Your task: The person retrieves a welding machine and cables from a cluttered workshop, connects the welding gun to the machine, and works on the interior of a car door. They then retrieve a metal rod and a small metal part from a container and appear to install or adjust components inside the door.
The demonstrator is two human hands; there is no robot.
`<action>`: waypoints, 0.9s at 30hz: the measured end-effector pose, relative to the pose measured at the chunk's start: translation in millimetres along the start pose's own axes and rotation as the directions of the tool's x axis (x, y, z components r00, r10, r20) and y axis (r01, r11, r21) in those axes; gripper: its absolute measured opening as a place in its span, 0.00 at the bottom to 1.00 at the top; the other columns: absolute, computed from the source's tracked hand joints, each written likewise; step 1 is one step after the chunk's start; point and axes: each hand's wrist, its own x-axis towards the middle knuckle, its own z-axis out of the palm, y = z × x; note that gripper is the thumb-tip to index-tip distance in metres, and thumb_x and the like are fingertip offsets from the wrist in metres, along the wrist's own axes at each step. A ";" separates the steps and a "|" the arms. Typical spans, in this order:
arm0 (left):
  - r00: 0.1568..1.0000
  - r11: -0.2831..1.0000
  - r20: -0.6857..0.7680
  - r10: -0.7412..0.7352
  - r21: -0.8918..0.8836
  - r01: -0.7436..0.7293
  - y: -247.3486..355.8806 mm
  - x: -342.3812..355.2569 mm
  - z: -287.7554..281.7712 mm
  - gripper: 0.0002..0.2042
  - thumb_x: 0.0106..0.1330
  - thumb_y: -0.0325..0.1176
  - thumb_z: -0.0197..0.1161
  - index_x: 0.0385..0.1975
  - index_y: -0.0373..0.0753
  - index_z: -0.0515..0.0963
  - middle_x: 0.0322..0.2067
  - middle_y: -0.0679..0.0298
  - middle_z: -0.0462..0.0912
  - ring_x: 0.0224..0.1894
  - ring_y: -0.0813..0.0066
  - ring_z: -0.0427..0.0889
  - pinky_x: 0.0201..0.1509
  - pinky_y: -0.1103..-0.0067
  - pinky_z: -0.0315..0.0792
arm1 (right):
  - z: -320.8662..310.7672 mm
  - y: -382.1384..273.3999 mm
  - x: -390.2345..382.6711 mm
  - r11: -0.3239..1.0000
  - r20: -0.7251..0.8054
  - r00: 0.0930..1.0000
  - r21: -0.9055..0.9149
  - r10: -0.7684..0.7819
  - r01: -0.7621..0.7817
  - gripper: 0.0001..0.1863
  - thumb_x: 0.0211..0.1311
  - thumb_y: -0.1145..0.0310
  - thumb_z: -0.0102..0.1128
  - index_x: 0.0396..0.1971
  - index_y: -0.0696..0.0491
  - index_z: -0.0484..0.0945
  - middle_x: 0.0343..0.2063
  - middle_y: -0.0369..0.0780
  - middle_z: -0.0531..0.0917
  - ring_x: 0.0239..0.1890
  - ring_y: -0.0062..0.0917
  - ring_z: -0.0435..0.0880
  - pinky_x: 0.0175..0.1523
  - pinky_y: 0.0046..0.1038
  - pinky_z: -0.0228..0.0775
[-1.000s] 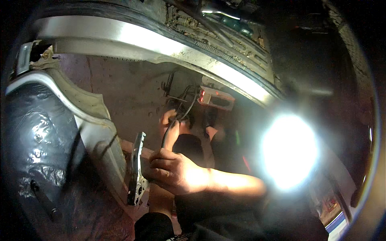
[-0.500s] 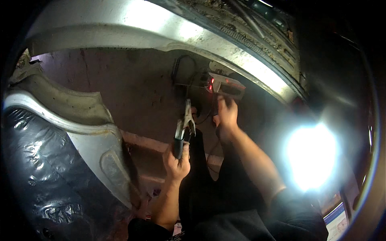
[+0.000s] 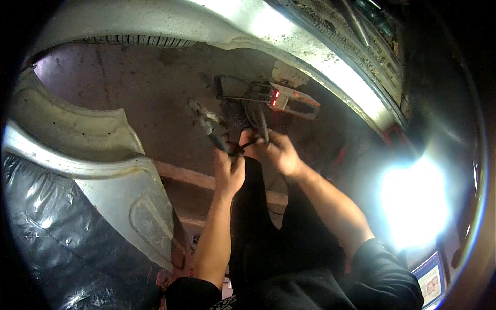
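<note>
My left hand (image 3: 229,174) is closed around the dark handles of a metal clamp (image 3: 207,124), whose worn jaws point up and away, blurred by motion. My right hand (image 3: 281,154) is closed just to its right, on a dark cable (image 3: 249,144) that spans the short gap between the two hands. A greyish, blurred bar-like shape (image 3: 262,126) rises by the right fingers; whether they hold it I cannot tell. Beyond the hands, a light-coloured box-shaped machine (image 3: 294,101) with red lights and a handle rests on the floor.
A silver car body panel (image 3: 222,23) arches across the top. At left stands a curved silver panel (image 3: 124,181) beside black plastic sheeting (image 3: 62,217). A glaring lamp (image 3: 415,201) shines at right, above a screen (image 3: 431,279). My legs (image 3: 253,206) are below the hands.
My right hand has drawn back from near the machine toward my left hand and now grips the cable. The clamp in my left hand has tilted to the left.
</note>
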 end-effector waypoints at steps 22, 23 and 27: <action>0.872 0.905 0.487 -0.049 -0.348 0.245 18.2 13.7 -7.2 0.05 0.59 0.25 0.53 0.24 0.31 0.71 0.24 0.61 0.75 0.26 0.73 0.72 0.31 0.74 0.66 | 8.2 -43.1 32.9 0.684 0.165 0.984 -0.710 -0.074 0.170 0.20 0.61 0.57 0.55 0.39 0.62 0.74 0.33 0.52 0.80 0.38 0.43 0.81 0.42 0.36 0.71; 0.892 0.967 0.446 0.073 -0.251 0.047 12.7 10.3 -9.2 0.04 0.58 0.25 0.53 0.24 0.31 0.71 0.24 0.60 0.75 0.26 0.72 0.72 0.30 0.74 0.66 | 7.0 -46.6 28.4 0.725 0.162 0.983 -0.667 -0.082 0.170 0.19 0.62 0.58 0.55 0.39 0.62 0.74 0.33 0.52 0.80 0.37 0.42 0.81 0.42 0.35 0.71; 0.891 0.982 0.431 0.144 -0.177 -0.073 12.7 5.5 -16.9 0.04 0.57 0.24 0.54 0.24 0.30 0.71 0.24 0.58 0.75 0.24 0.67 0.73 0.28 0.72 0.67 | 11.0 -52.1 -3.9 0.806 0.214 0.965 -0.538 -0.153 0.247 0.17 0.62 0.61 0.56 0.39 0.61 0.74 0.31 0.51 0.80 0.34 0.40 0.81 0.41 0.34 0.71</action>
